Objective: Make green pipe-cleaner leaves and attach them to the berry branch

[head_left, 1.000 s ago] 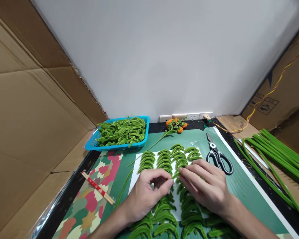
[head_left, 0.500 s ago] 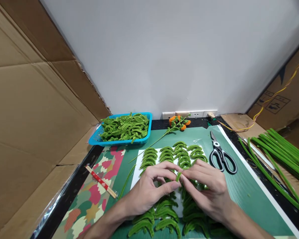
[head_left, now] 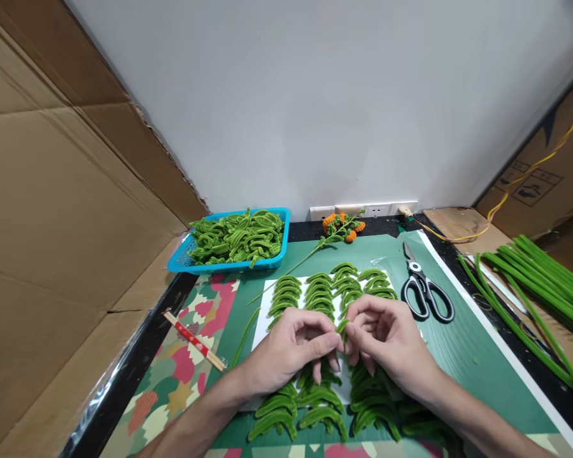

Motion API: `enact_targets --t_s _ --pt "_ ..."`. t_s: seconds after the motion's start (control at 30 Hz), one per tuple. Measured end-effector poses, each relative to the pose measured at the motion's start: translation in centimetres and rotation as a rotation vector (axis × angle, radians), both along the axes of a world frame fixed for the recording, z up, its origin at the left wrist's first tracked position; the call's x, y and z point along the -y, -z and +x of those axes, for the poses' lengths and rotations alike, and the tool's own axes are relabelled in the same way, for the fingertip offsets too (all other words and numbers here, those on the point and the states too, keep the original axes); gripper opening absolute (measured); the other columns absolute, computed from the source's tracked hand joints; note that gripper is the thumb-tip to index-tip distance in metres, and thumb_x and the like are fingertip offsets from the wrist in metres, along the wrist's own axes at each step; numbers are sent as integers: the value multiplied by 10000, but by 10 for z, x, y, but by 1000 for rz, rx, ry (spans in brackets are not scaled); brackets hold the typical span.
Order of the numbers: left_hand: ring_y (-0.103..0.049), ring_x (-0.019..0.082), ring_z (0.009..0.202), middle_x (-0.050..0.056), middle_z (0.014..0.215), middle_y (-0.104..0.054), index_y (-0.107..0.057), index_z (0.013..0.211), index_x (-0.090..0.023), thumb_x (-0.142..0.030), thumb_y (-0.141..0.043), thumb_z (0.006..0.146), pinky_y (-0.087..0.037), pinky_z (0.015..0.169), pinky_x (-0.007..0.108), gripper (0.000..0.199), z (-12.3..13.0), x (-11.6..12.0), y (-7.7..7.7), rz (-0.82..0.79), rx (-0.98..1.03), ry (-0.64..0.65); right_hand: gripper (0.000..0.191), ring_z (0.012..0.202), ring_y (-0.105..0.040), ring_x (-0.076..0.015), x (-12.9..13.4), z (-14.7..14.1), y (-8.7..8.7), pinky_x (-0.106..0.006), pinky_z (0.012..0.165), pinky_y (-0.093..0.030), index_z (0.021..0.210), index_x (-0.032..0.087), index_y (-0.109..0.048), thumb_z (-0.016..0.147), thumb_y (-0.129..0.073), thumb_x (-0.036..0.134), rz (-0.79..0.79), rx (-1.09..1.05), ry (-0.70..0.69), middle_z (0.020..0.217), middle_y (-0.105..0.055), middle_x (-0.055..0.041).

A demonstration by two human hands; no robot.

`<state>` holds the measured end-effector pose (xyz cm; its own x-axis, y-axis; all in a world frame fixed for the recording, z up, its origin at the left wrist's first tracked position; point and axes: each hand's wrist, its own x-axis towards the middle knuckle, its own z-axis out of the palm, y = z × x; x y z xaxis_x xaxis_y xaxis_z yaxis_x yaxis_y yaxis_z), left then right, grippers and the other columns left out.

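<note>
A short piece of green pipe cleaner [head_left: 342, 326] is pinched between the fingertips of my left hand [head_left: 298, 346] and my right hand [head_left: 384, 334]. Both hands are held close together, with fingers curled, above a white sheet [head_left: 262, 321]. Rows of curved green pipe-cleaner pieces [head_left: 286, 296] cover that sheet and run on toward me, with more bent pieces [head_left: 322, 416] below my wrists. My hands hide the middle of the rows.
A blue basket [head_left: 172, 262] heaped with green pipe-cleaner pieces stands at the back left. Orange flowers [head_left: 334, 222] on a green stem lie near the wall. Black-handled scissors [head_left: 426, 296], wrapped chopsticks [head_left: 193, 340] and long green pipe cleaners [head_left: 549, 286] lie around the green mat [head_left: 487, 375].
My right hand's fingers have rolled and curled around the small green piece, and the hands have drawn slightly apart. The view has tipped slightly, showing more of the near table edge.
</note>
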<state>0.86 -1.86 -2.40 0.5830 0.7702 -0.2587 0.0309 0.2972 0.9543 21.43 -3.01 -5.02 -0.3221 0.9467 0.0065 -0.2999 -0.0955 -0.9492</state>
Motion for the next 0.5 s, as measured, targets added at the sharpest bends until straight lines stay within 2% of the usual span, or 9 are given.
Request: enact_targets --t_s 0.17,0.37,0.5 --pt "-696 140 676 59 851 -741 -745 902 -137 -466 -755 958 -501 502 191 334 0 2 -4 86 -81 -42 355 537 -661 -120 -2 1 0 -182 450 -552 936 189 -646 821 -908 399 -4 -100 -73 711 -721 1" --pt "-649 127 684 34 832 -748 -813 925 -165 -404 -682 1018 -519 724 258 288 2 5 -14 465 -325 -149 333 517 -663 -107 -4 2 0 -170 479 -556 917 197 -616 817 -912 309 -27 -104 -75 675 -727 22" --pt "-668 145 677 26 736 -751 -836 847 -174 -398 -658 1032 -512 735 267 340 3 5 -13 512 -374 -106 321 495 -667 -111 -5 2 2 -178 463 -569 897 201 -591 819 -898 258 -50 -144 -91 659 -735 24"
